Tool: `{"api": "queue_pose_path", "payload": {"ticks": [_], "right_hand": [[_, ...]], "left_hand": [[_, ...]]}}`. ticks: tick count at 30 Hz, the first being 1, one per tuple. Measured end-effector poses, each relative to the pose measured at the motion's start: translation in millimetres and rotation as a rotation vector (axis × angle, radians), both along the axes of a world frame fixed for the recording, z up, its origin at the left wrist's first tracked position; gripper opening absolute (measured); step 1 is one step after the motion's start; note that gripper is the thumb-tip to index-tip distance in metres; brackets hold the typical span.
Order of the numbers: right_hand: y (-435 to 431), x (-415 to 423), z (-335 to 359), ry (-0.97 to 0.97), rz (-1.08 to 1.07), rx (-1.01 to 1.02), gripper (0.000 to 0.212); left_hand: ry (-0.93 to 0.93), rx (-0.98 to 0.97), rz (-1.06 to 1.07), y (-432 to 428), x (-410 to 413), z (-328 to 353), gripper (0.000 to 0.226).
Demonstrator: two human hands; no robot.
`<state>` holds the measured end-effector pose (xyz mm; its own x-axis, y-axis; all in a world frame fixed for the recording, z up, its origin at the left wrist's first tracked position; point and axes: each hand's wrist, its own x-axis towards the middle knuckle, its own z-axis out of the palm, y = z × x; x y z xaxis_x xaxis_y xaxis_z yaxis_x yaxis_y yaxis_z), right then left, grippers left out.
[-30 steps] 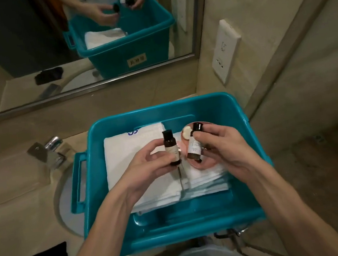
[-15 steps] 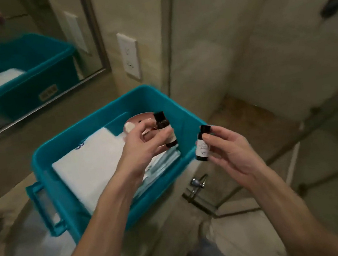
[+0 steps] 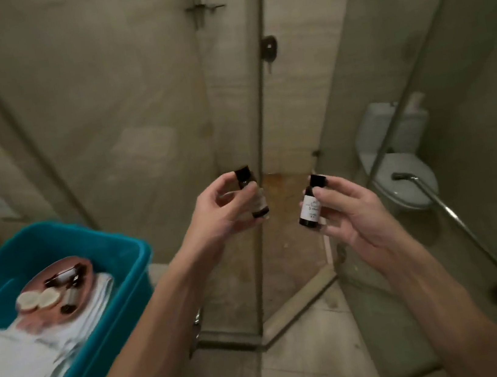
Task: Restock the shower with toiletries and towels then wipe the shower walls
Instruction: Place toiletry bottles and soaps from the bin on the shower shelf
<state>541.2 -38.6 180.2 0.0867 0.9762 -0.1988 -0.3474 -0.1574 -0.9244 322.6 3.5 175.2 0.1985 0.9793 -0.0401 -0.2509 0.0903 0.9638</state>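
Note:
My left hand (image 3: 223,209) grips a small dark toiletry bottle (image 3: 252,192) with a black cap, held upright in front of the glass shower enclosure. My right hand (image 3: 347,209) holds a second small bottle (image 3: 310,207) with a white label and black cap. Both bottles hover before the open gap of the shower (image 3: 285,189). At the lower left sits the teal bin (image 3: 124,269) with folded white towels (image 3: 15,358) and a pink tray (image 3: 58,290) carrying more small bottles and round soaps.
Glass shower panels (image 3: 123,126) stand ahead, with a chrome shelf (image 3: 202,6) high on the wall and a mixer knob (image 3: 269,48) on the shower wall. A white toilet (image 3: 398,173) sits beyond the right glass door, whose bar handle (image 3: 449,217) juts out.
My view has swung right from the sink and mirror toward the shower. Both hands lifted the two bottles out of the bin and carried them toward the shower opening.

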Motion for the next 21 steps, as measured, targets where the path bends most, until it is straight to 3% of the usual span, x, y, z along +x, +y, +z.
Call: {"api": "queue_pose_path", "payload": {"ticks": [6, 11, 17, 21], "right_hand": [[-3.0, 131.7, 9.4, -0.127, -0.029, -0.003, 0.044], [10.8, 220.5, 15.4, -0.15, -0.12, 0.028, 0.032], [57.8, 245.6, 31.6, -0.128, -0.163, 0.042, 0.017], [108.4, 240.4, 38.8, -0.115, -0.147, 0.072, 0.014]], "left_hand": [[-0.033, -0.049, -0.06, 31.1, 131.3, 9.8, 0.023], [0.069, -0.003, -0.16, 55.4, 218.7, 15.1, 0.026], [0.108, 0.023, -0.164, 88.0, 268.0, 24.7, 0.034], [0.096, 0.025, -0.142, 125.9, 275.3, 25.3, 0.026]]}}
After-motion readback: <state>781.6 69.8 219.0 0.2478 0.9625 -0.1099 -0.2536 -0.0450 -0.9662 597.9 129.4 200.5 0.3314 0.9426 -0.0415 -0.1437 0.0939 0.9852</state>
